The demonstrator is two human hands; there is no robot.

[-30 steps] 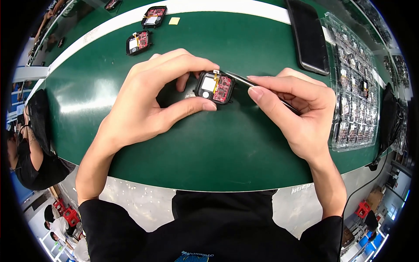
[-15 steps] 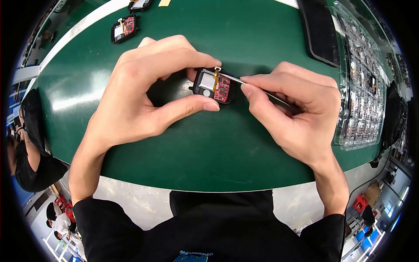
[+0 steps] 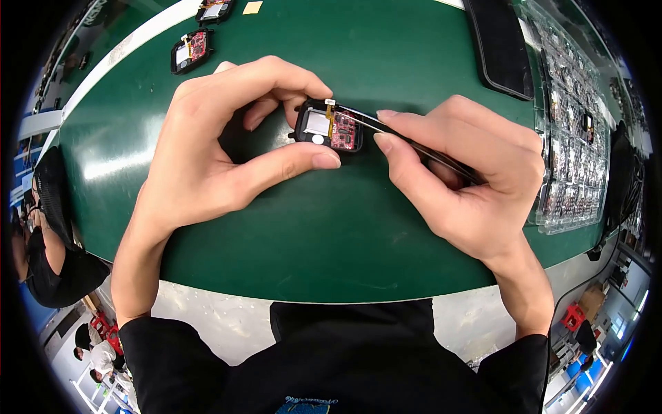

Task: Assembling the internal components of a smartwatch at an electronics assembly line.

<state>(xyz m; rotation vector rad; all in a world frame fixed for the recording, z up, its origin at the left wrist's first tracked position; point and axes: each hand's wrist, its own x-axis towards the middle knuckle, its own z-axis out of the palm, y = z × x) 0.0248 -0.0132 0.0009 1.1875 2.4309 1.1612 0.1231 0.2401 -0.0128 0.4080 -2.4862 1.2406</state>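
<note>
My left hand [image 3: 214, 145] holds a small black device casing [image 3: 298, 132] between thumb and fingers, its inside facing up. In the casing are a red circuit board [image 3: 347, 131], a white rectangular part [image 3: 316, 123] and a round pale disc. A yellow-brown flex cable [image 3: 330, 117] with a white end sticks up past the top edge. My right hand [image 3: 469, 165] is closed around thin metal tweezers [image 3: 414, 143]. Their tips are at the flex cable's white end, slightly apart; whether they touch it I cannot tell.
Similar open casings [image 3: 191, 51] lie at the far left, near a small yellow paper piece [image 3: 252, 7]. At the far right is a black tray-like slab [image 3: 500, 52]. Beside it, clear plastic trays [image 3: 569, 138] hold many small parts. A person [image 3: 58, 241] sits at the left.
The casing and both hands have shifted slightly left and up, and the casing is turned a little. The tweezer tips, closed together before, are now spread apart.
</note>
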